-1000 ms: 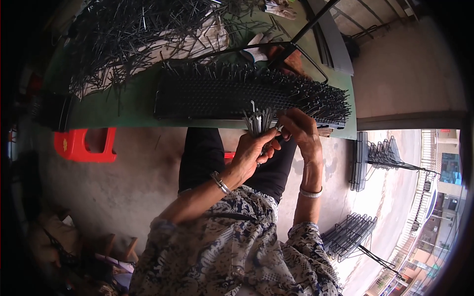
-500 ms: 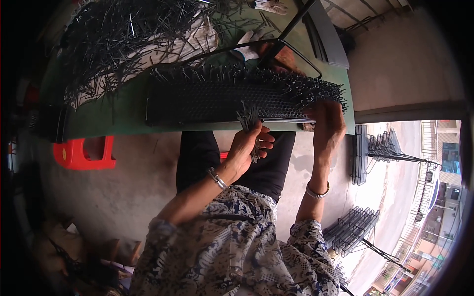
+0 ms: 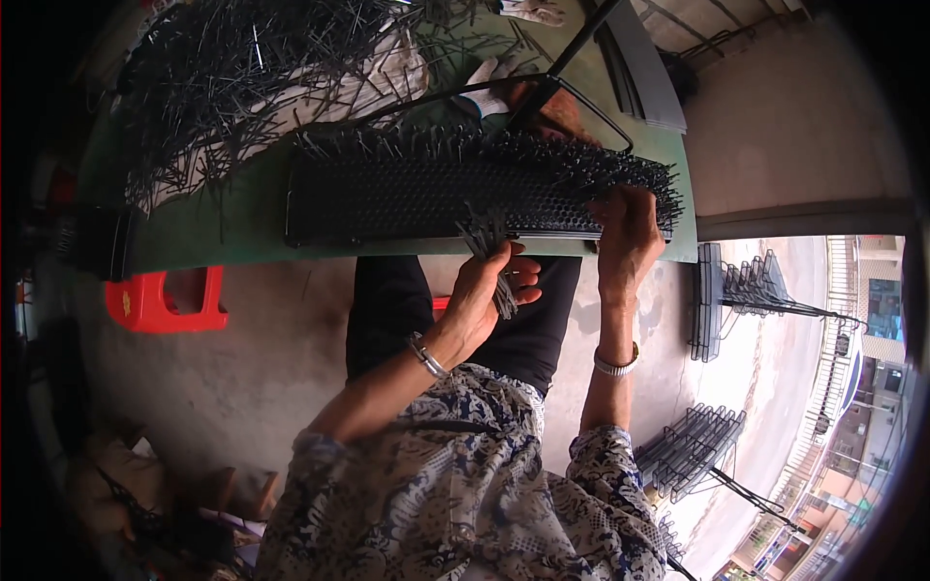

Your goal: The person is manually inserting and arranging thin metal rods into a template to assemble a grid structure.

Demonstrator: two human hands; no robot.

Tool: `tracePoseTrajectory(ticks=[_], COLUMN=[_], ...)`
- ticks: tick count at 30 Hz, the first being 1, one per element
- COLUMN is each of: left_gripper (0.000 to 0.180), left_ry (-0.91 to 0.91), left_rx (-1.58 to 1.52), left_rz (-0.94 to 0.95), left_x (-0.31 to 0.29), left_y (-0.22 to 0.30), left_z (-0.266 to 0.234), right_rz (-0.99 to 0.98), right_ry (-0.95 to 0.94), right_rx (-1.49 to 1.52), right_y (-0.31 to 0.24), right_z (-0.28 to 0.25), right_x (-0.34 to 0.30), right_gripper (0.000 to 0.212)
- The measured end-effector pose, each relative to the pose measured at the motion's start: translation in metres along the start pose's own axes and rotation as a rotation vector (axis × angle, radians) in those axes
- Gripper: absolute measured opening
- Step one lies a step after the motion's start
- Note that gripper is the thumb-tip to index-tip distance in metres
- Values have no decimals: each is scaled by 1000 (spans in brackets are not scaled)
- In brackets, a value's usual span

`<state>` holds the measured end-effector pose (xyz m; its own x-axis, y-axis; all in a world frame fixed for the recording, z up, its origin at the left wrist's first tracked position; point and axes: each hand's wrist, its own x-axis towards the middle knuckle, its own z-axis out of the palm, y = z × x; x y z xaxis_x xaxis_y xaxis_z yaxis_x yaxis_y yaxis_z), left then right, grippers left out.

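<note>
A long black perforated panel [image 3: 387,198] lies along the near edge of the green table. Short dark pins stand in its holes [image 3: 581,160], along the far side and thickly at the right end. In front of the panel's near edge, my left hand [image 3: 481,286] is closed around a bunch of thin dark pins [image 3: 487,237] that stick out above and below the fingers. My right hand [image 3: 630,232] is over the right part of the panel, its fingers pinched at the holes near the standing pins. What those fingertips hold is hidden.
A big heap of loose dark pins [image 3: 252,77] lies on a pale sack [image 3: 387,73] at the far left. Behind the panel are a black metal frame [image 3: 552,77] and a white glove [image 3: 481,95]. A red stool [image 3: 165,302] stands below the table. Wire racks [image 3: 693,450] are at the right.
My right hand has shifted slightly left and up along the panel. The left hand, still around its bunch of pins, has hardly moved.
</note>
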<state>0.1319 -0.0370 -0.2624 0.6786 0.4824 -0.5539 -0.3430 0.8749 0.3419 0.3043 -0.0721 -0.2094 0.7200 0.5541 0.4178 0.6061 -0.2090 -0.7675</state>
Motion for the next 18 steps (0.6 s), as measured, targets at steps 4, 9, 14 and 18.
tracePoseTrajectory(ticks=[4, 9, 14, 18], left_gripper=[37, 40, 39, 36], left_ry=[-61, -80, -130, -54], left_rx=[146, 63, 81, 134], left_rz=[32, -100, -116, -6], left_x=[-6, 4, 3, -4], left_y=[4, 4, 5, 7], left_z=[6, -9, -14, -2], right_rz=[-18, 55, -100, -221], right_ry=[-34, -157, -141, -154], right_rx=[-19, -52, -154, -173], right_y=[6, 0, 16, 16], right_z=[0, -3, -4, -2], right_x=[-2, 3, 14, 18], right_gripper=[9, 9, 7, 4])
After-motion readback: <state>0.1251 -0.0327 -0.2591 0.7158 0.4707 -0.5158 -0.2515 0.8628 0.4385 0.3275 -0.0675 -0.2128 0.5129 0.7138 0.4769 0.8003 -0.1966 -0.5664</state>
